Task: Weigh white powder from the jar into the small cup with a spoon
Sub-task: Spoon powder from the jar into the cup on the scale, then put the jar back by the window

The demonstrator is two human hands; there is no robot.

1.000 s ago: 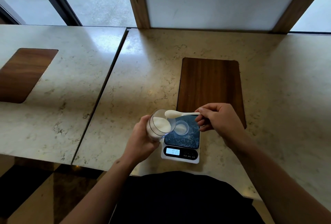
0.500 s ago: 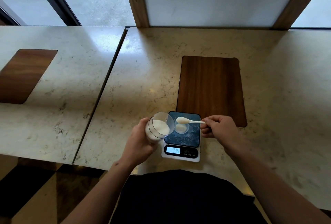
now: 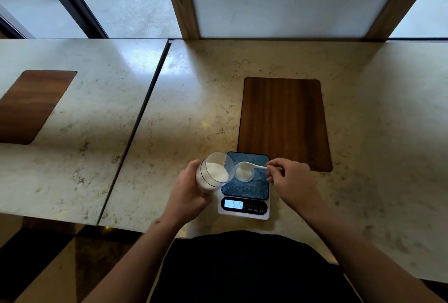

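From the head camera I see my left hand [image 3: 188,193] wrapped around a clear round plastic jar [image 3: 213,173], its fingers closed on the jar's wall. The jar is held off the counter, tilted with its open mouth facing up and to the right, and white powder [image 3: 217,172] lies banked inside it. The jar's rim overlaps the left edge of a small digital kitchen scale [image 3: 244,187] with a dark speckled platform and a white base.

My right hand [image 3: 288,179] pinches the handle of a small white plastic spoon [image 3: 249,165] between thumb and fingertips, fingers closed on it. The spoon lies roughly level, handle to the right, its bowl directly above a small clear plastic cup [image 3: 244,174]. The cup stands upright on the scale's platform, in its upper left part, just beside the jar's rim, and holds some white powder. I cannot tell whether the spoon touches the cup's rim.

The scale's lit display [image 3: 233,204] faces me; its digits are too blurred to read. The scale sits on a pale marble-patterned counter [image 3: 194,108], with its far edge at the near end of a dark wooden rectangular inlay [image 3: 283,120]. A second wooden inlay [image 3: 31,106] lies well apart on the neighbouring slab to the left.
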